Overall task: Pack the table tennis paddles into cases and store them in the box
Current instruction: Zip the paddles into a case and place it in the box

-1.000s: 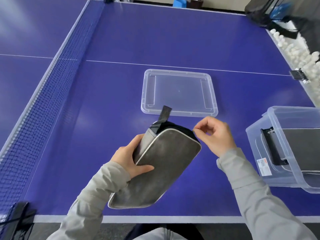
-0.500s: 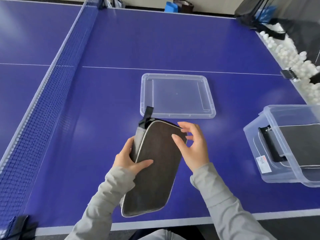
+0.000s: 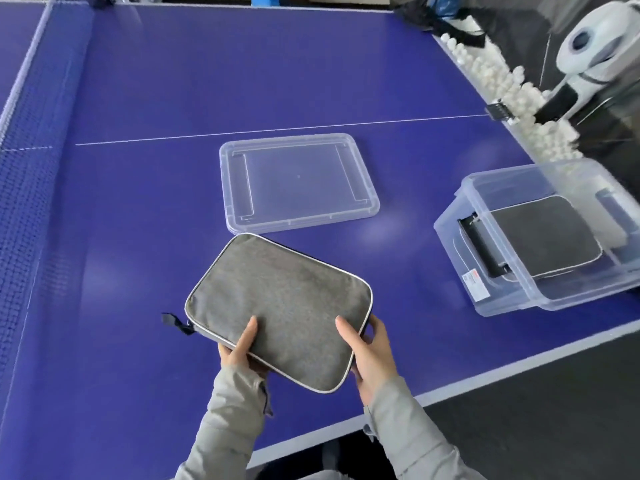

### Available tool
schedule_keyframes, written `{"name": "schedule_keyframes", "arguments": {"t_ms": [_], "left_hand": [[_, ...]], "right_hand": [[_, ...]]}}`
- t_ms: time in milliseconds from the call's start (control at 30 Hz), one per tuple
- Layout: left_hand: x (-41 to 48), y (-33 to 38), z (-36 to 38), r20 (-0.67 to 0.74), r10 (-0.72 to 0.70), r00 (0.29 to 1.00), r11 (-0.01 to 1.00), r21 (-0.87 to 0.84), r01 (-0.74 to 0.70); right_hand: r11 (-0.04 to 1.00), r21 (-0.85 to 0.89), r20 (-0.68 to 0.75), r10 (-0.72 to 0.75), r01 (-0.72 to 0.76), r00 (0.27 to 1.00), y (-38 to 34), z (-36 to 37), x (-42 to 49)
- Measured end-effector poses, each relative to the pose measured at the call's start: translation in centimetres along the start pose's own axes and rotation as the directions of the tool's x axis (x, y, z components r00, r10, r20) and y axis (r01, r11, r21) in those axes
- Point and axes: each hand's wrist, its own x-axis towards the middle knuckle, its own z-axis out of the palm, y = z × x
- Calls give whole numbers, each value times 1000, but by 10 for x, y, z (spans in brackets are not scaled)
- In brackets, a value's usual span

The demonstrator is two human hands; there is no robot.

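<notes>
**Grey paddle case held in 2 hands over blue table, clear box waiting at right**

A person in pale grey sleeves holds a flat, rounded-rectangular grey fabric paddle case (image 3: 280, 311) with light piping, face up and roughly level above the near part of the blue table tennis table (image 3: 242, 81). The left hand (image 3: 239, 348) clasps the case's near-left edge, thumb pressed on the top face and fingers hidden beneath. The right hand (image 3: 369, 351) clasps the near-right corner the same way, thumb on top and fingers wrapped around the edge. A small dark zipper pull tab (image 3: 172, 321) sticks out from the case's left corner; whether the zip is fully drawn cannot be told.

Just beyond the case, a clear rectangular plastic lid (image 3: 299, 181) lies flat on the table, its near edge close to the case's far corner. Well to the right, near the table's right edge, sits an open clear plastic storage box (image 3: 519, 289) with a small white label on its near-left wall. Inside it lies a second dark grey case (image 3: 550, 237) with the same light piping, a black strip at its left end.

The dark blue net (image 3: 24, 188) runs along the left side. A heap of white balls (image 3: 512, 95) fills a trough along the far-right edge of the table, beside a white rounded machine (image 3: 588, 50).
</notes>
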Motion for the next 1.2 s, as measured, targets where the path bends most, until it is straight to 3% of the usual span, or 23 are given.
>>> {"name": "schedule_keyframes", "arguments": {"t_ms": [167,300,433,533,633,800,967,1067,1200], "left_hand": [[-21,-5,8,162,-104,981,994,56,97],[-23,4,8,137,-164,977,980,134,146],[-22,11,7,231,-129,964,969,235,73],[-41,-8,22,398,-118,910,875,474,-95],[-71,-46,50,496,-101,863,797,559,-228],[-121,-124,89,513,-19,858,747,578,-328],[-161,-191,119,515,70,854,707,579,-407],[-177,-212,142,488,138,862,695,572,-435],[-188,-224,181,532,230,815,658,532,-533]], "right_hand": [[996,7,-46,-86,87,995,-15,-34,-1],[992,31,-18,-119,120,993,-38,-80,-3],[989,12,45,-149,149,988,-59,-142,-8],[987,19,78,-160,159,984,-70,-193,-14],[985,-15,79,-169,170,982,-81,-245,-23],[962,-100,-20,-256,252,967,-105,-332,-39],[894,-211,-130,-426,395,895,-128,-399,-45],[869,-248,-131,-468,428,874,-146,-424,-40],[835,-271,-58,-510,479,858,-176,-450,-24]]}}
